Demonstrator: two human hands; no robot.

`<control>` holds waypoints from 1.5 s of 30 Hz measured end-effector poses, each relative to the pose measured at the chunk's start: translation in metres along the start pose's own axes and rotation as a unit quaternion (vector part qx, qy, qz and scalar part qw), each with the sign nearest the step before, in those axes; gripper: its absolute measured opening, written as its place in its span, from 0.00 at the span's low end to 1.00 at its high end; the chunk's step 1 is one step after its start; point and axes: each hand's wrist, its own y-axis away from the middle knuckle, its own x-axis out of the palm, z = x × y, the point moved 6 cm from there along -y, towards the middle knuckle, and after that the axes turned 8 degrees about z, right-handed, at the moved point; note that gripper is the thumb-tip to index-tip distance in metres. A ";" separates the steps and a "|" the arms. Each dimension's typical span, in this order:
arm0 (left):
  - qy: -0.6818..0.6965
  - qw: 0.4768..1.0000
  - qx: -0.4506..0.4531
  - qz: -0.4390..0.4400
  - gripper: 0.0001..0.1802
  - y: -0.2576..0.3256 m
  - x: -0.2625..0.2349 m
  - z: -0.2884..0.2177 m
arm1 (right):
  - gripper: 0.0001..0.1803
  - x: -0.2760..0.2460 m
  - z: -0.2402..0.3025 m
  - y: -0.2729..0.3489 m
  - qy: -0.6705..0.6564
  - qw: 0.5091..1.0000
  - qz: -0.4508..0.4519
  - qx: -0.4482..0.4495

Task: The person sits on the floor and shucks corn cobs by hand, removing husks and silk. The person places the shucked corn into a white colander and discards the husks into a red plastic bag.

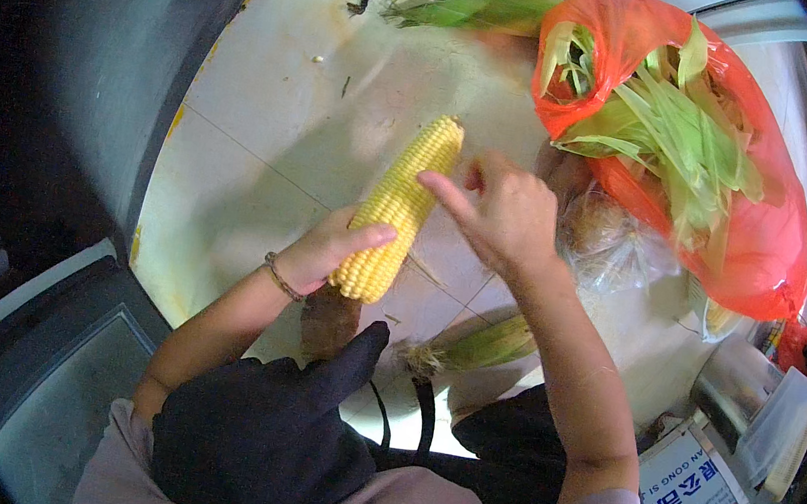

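Note:
A husked ear of corn (397, 206) with bare yellow kernels is held tilted over the floor, its tip pointing up and slightly right. My left hand (335, 249) grips its lower end, thumb across the kernels. Close to the cob's right side is my right hand (504, 209). Its thumb is stretched out to the kernels, apart from the loosely curled fingers, and nothing shows in it. Whether the thumb touches the cob I cannot tell. Below the cob, an ear in green husk (482, 347) lies on the floor.
A red plastic bag (759, 225) stuffed with green husks (680, 135) stands at the far right, beside a clear plastic bag (616, 243). More green-husked corn (484, 10) lies at the far edge. Plastic containers (776, 419) and a printed board (695, 499) sit at right; a dark panel (136, 48) borders the left.

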 end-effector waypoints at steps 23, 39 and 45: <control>0.068 0.997 0.024 -0.024 0.26 -0.004 0.005 -0.001 | 0.21 0.093 -0.054 -0.008 -0.176 0.977 -0.080 0.087; -0.359 0.911 0.123 -0.160 0.30 -0.002 0.009 -0.023 | 0.19 0.101 -0.112 -0.003 -0.366 0.886 -0.241 0.152; -0.534 0.799 0.207 -0.184 0.37 0.000 0.018 -0.024 | 0.27 0.118 0.008 0.016 -0.652 0.743 -0.049 0.141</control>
